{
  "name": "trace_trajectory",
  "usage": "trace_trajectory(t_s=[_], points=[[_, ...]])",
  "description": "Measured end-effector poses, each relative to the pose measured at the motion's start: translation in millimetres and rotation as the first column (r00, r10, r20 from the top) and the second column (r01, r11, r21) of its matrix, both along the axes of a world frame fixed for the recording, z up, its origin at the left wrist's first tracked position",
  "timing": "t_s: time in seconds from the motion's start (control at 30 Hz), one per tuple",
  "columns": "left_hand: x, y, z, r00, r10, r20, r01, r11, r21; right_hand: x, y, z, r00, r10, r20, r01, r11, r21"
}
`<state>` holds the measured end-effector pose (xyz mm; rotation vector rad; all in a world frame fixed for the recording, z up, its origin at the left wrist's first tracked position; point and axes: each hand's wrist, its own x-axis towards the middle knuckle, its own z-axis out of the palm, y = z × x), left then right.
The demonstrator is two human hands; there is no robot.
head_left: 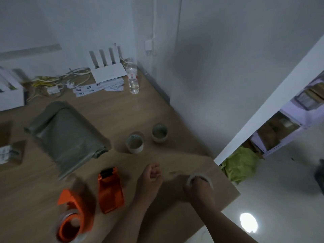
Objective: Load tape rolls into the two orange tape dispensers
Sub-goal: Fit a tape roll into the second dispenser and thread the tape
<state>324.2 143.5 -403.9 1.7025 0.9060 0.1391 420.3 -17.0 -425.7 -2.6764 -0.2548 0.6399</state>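
Observation:
Two orange tape dispensers lie on the wooden table. One dispenser (110, 188) lies flat in the middle front. The other dispenser (74, 216), at the front left, has a clear tape roll around its hub. My right hand (199, 189) grips a clear tape roll (199, 178) near the table's right edge, fingers inside its core. A thin strip of tape seems to stretch left from the roll toward my left hand (151, 179), whose fingers are curled; blur hides whether they pinch it. Two more tape rolls (135, 142) (159, 132) stand farther back.
A grey folded bag (66, 135) lies left of centre. At the back stand a water bottle (132, 78), a white router (108, 71), cables and papers. A white box (8, 90) is at the far left. The table's right edge (228, 179) drops to the floor.

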Motion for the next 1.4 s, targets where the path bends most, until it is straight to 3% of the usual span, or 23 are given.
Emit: trace_trajectory(t_s=[0.2,0.47,0.6,0.73,0.87,1.0,1.2,1.4], points=[[-6.8,1.1,-8.1,1.000,0.030,0.001,-0.030,0.999,0.030,2.9,3.9,-16.7,0.998,-0.016,-0.066,0.017,1.000,0.017],[-15.5,7.7,-11.5,0.999,0.040,0.013,-0.040,0.999,0.014,1.1,0.9,-11.1,1.000,-0.001,0.009,0.000,0.995,0.096],[-17.9,14.1,-4.3,0.998,0.048,0.038,-0.049,0.998,0.026,7.3,1.5,-0.9,0.999,-0.050,-0.001,0.049,0.970,0.238],[-24.7,26.0,3.5,0.996,0.073,0.057,-0.075,0.996,0.039,6.4,12.9,8.7,0.987,-0.114,-0.112,0.156,0.842,0.517],[-43.0,47.9,9.9,0.989,0.120,0.086,-0.125,0.990,0.060,-0.9,34.4,15.5,0.974,-0.098,-0.206,0.208,0.759,0.618],[-72.7,75.2,16.6,0.967,0.222,0.124,-0.233,0.968,0.089,-18.7,64.5,31.1,0.962,-0.043,-0.269,0.226,0.677,0.701],[-121.7,107.3,19.1,0.927,0.359,0.111,-0.371,0.922,0.114,-43.7,103.7,51.7,0.945,0.099,-0.312,0.174,0.656,0.735],[-153.3,114.0,4.9,0.896,0.440,-0.053,-0.433,0.894,0.113,-67.7,139.2,58.9,0.896,0.264,-0.356,0.105,0.653,0.750]])
